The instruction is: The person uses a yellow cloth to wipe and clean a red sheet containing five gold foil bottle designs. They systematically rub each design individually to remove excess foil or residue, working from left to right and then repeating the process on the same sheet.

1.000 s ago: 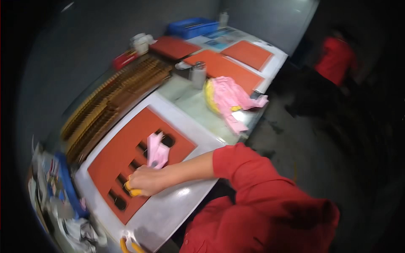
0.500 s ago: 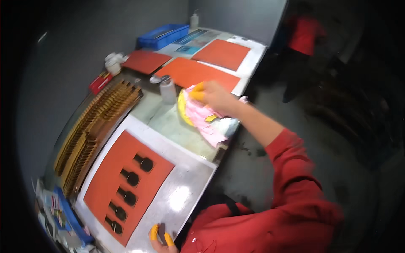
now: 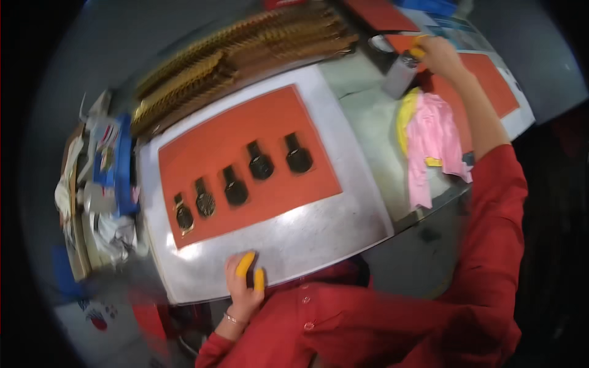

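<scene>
My left hand [image 3: 244, 282], with yellow finger covers on thumb and finger, is at the table's near edge, pinching a small dark piece [image 3: 250, 277] whose kind I cannot make out. At the upper right, my right hand [image 3: 440, 56], also in yellow finger covers, has its fingers closed at the top of a pale bottle [image 3: 400, 76]. Blur hides the exact grip. Below that arm lie a pink cloth [image 3: 432, 132] and a yellow cloth [image 3: 405, 119]. Several dark, round-ended flat pieces [image 3: 260, 164] lie in a row on an orange mat [image 3: 211, 150].
A long row of brass-coloured, ridged parts [image 3: 257, 46] runs along the far side. On the left stands a blue tray [image 3: 124, 165] with small items, near a crumpled pale bag [image 3: 116, 233]. More orange sheets [image 3: 491, 80] lie at the right. The white board [image 3: 343, 214] ends at the near edge.
My right hand has moved from the pink cloth to the bottle's top, leaving the cloth on the table. My left hand still pinches the dark piece. The view has turned leftward.
</scene>
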`<state>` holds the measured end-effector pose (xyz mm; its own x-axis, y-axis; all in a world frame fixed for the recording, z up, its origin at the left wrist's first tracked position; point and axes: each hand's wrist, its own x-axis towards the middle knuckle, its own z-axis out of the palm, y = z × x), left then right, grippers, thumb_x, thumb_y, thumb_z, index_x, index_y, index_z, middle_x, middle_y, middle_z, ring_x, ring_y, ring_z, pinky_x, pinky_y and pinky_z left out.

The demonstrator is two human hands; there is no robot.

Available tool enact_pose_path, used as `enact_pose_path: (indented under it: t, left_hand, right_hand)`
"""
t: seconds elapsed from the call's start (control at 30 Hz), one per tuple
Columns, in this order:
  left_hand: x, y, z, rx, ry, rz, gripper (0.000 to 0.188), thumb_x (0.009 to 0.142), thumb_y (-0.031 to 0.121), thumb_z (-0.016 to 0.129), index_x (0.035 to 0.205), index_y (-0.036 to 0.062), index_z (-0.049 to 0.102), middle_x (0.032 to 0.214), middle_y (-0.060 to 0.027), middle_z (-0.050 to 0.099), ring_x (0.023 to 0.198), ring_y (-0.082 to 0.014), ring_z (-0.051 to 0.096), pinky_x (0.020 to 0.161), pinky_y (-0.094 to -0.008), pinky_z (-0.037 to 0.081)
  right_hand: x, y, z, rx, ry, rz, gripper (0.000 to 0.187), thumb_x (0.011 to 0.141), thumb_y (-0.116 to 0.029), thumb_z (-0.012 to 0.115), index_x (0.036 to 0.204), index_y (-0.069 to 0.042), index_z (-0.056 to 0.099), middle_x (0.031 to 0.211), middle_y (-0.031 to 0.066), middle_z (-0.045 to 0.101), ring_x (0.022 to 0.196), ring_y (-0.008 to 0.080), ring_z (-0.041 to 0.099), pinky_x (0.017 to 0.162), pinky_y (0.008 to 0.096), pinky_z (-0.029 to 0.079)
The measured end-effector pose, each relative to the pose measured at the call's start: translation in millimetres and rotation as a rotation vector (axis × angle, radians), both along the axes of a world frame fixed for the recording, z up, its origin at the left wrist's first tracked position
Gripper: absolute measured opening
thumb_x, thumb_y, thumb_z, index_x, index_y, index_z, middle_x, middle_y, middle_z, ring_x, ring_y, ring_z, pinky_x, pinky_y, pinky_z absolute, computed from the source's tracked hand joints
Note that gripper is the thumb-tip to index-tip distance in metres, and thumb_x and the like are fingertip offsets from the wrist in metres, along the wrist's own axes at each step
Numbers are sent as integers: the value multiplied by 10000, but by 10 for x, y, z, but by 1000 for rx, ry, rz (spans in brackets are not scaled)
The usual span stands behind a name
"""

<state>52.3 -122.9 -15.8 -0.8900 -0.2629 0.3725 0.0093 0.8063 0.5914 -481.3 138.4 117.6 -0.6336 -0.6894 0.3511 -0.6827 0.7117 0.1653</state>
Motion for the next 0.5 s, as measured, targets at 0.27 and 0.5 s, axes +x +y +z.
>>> enact_pose_path:
  t: [0.27,0.5]
  left_hand:
    - [-5,-65,116,54,10,19,421,718,51,672,1121,33,551,1118,-127,572,1002,-322,539,931,-444,392]
    - [-600,-1454,495,-253,-117,51,861,629,324,795,1321,28,377,1358,-161,376,1229,-319,368,1034,-426,262]
  right_hand:
    - [-1104,621,-309,98,-77,79,266,860,-183,566,1086,-46,595,1021,185,629,941,356,592,800,409,455]
    - [-706,340,-118,278,67,-106,200,913,-214,489,1019,-65,571,915,219,624,873,388,589,719,460,460]
